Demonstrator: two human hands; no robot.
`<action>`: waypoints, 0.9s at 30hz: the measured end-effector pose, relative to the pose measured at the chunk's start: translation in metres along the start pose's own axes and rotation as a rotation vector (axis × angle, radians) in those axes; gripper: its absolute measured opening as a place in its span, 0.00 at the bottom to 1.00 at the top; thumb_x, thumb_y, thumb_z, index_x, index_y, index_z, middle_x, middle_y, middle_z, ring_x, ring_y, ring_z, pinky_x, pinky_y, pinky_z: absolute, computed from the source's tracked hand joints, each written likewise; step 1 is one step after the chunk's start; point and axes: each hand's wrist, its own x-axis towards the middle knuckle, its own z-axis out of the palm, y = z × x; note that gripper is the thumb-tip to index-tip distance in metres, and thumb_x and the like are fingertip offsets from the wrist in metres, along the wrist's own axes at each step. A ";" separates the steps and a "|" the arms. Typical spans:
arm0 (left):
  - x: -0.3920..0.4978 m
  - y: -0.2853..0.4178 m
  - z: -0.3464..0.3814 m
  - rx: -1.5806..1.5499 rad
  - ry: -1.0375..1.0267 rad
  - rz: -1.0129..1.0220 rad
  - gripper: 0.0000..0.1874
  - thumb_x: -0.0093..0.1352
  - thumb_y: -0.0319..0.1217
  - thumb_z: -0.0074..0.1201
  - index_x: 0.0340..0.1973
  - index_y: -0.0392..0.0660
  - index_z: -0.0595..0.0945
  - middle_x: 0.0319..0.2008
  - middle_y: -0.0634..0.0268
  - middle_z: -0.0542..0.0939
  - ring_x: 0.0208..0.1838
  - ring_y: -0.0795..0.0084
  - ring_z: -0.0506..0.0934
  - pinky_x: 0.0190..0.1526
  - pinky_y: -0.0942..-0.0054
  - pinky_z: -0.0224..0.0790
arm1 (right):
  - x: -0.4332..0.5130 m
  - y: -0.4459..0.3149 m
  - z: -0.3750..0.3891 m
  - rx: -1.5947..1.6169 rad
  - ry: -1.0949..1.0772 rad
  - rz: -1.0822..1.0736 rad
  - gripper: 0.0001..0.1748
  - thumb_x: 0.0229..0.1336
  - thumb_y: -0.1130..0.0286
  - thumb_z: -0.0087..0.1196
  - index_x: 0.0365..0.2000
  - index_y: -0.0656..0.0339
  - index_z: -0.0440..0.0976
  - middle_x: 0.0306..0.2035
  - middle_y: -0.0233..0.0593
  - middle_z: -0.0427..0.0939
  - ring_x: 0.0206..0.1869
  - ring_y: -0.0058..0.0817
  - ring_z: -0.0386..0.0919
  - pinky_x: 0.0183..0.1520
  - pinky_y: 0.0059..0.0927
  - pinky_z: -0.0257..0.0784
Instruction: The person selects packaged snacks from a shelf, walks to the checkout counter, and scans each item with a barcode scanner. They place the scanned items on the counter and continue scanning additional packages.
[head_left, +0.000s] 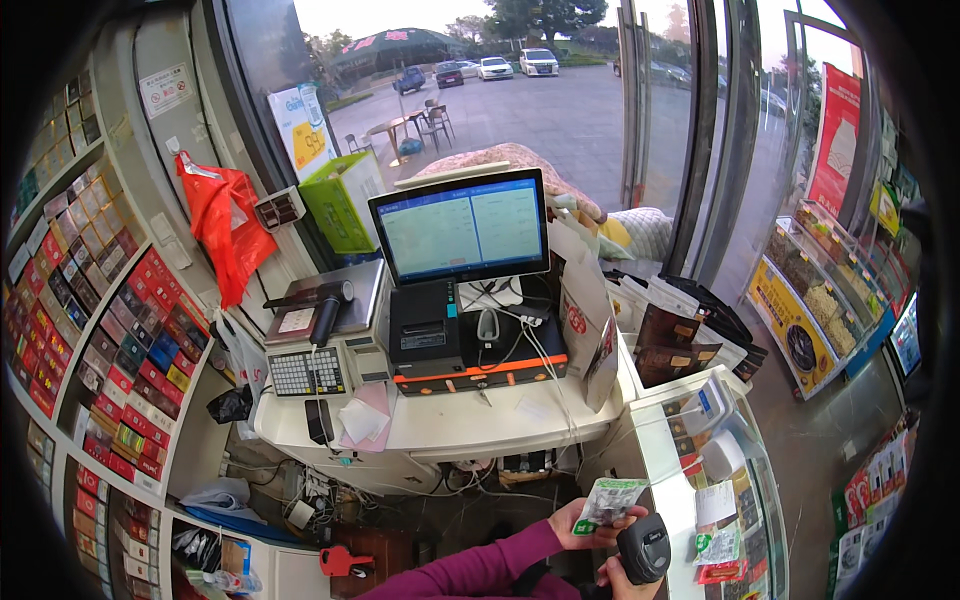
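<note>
My left hand (568, 523), at the end of a purple sleeve, grips a small clear-and-green plastic packet (609, 502) and tilts its face upward. Just below and to the right, my right hand (628, 583) is closed around a black handheld barcode scanner (643, 551). The scanner's head is close to the packet. Both hands are beside a glass-topped display counter (757, 450). On that glass lie another green-and-white packet (718, 544), a red packet (721, 571) and a white paper slip (715, 502).
A lit touchscreen monitor (465, 225) stands behind a black receipt printer (425, 330) on the white desk (480, 409). Left of them is a weighing scale (307, 371). Shelves of cigarette packs (120, 375) line the left wall. Loose cables (330, 491) hang below the desk.
</note>
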 end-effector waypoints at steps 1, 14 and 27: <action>0.003 0.004 -0.001 -0.138 -0.014 -0.059 0.30 0.67 0.16 0.52 0.65 0.33 0.65 0.59 0.54 0.74 0.60 0.67 0.75 0.60 0.70 0.71 | 0.000 0.001 0.000 0.011 0.007 0.014 0.05 0.55 0.76 0.63 0.31 0.66 0.77 0.24 0.34 0.79 0.21 0.18 0.73 0.24 0.21 0.66; 0.113 -0.045 -0.029 1.583 0.496 0.313 0.09 0.69 0.27 0.52 0.42 0.35 0.79 0.36 0.59 0.81 0.39 0.73 0.78 0.45 0.75 0.70 | -0.035 0.039 -0.047 0.004 0.228 -0.010 0.09 0.54 0.74 0.65 0.35 0.65 0.77 0.26 0.30 0.81 0.27 0.13 0.76 0.31 0.18 0.71; 0.198 -0.129 -0.017 2.486 0.139 0.706 0.09 0.62 0.29 0.59 0.36 0.40 0.78 0.33 0.57 0.76 0.37 0.54 0.75 0.41 0.58 0.68 | -0.088 0.065 -0.095 0.234 0.642 -0.049 0.10 0.55 0.72 0.64 0.34 0.66 0.76 0.26 0.31 0.81 0.26 0.15 0.77 0.30 0.19 0.73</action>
